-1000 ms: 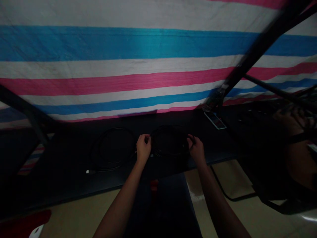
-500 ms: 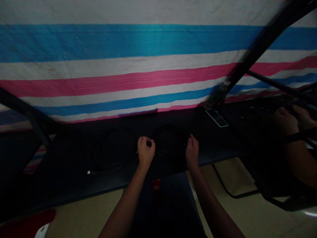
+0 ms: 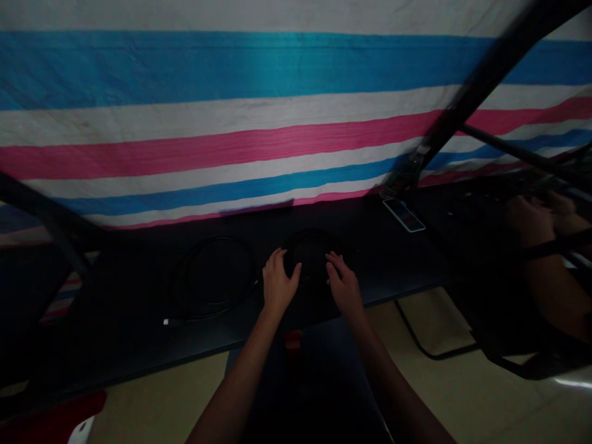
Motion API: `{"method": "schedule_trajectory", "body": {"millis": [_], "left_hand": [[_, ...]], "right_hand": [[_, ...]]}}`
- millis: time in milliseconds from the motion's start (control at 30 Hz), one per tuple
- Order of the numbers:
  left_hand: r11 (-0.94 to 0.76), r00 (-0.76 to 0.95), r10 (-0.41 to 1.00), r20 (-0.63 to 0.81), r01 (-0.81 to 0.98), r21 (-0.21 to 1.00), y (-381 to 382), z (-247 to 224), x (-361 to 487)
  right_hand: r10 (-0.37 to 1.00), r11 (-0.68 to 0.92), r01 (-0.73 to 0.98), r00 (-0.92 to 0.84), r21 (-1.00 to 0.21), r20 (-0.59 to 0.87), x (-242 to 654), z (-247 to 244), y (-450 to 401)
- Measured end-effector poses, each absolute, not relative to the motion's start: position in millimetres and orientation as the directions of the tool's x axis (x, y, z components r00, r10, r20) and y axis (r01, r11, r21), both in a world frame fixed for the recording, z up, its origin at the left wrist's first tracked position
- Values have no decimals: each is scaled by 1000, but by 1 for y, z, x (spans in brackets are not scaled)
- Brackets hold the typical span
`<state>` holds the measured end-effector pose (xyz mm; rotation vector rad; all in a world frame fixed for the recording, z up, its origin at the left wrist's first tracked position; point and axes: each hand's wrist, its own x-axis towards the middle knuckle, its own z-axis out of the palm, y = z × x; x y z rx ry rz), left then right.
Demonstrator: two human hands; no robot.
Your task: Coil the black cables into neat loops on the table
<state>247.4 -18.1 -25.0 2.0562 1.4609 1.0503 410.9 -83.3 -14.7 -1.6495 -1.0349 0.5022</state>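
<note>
My left hand (image 3: pixel 279 282) rests at the left side of a black coiled cable (image 3: pixel 311 232), its thumb spread away from the fingers. On the coil's right side is my right hand (image 3: pixel 343 283), with fingers and thumb apart. Both hands look open around the coil; dim light hides how firmly they touch it. A second black coiled cable (image 3: pixel 217 303) lies on the dark table (image 3: pixel 134 277), left of my left hand. It ends in a plug with a pale tip (image 3: pixel 167 322).
A phone (image 3: pixel 404 215) lies at the back right beside a clear bottle (image 3: pixel 409 169). Dark metal posts (image 3: pixel 462 98) slant up at right and left. A striped sheet (image 3: pixel 259 142) hangs behind. At far right another person's hands (image 3: pixel 531 216) are over the table.
My left hand has opened from a pinch. My right hand has moved left toward the coil, its fingers spreading. The view has shifted slightly.
</note>
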Motion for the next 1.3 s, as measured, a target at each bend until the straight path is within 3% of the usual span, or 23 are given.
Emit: {"method": "schedule_trajectory", "body": {"millis": [133,300,500,700,833,967,1300], "left_hand": [[-354,198,932,305,683,639,-19,-23,251],[-342,205,937,283,708,618,-18,-23,252],[-344,207,936,284,706,620,-20,-23,253],[-342,203,938,282,687,641,-23,-21,253],[-335,191,940,281,665,668,-26,-21,251],[-390,274,921,278,645,657,-32,-24,242],[-399,315,915,254,598,695,-38,-23,230]], "right_hand": [[866,-12,511,435,-859,247,416,-9,-92],[771,-63,656,510,-752,381,438,-3,-97],[782,-149,648,540,-747,312,446,-9,-109],[756,-179,668,563,-722,334,447,-20,-121],[718,-272,737,584,-620,379,479,-30,-110],[784,-346,769,551,-537,285,504,-33,-101],[774,-387,742,584,-547,245,473,13,-88]]}}
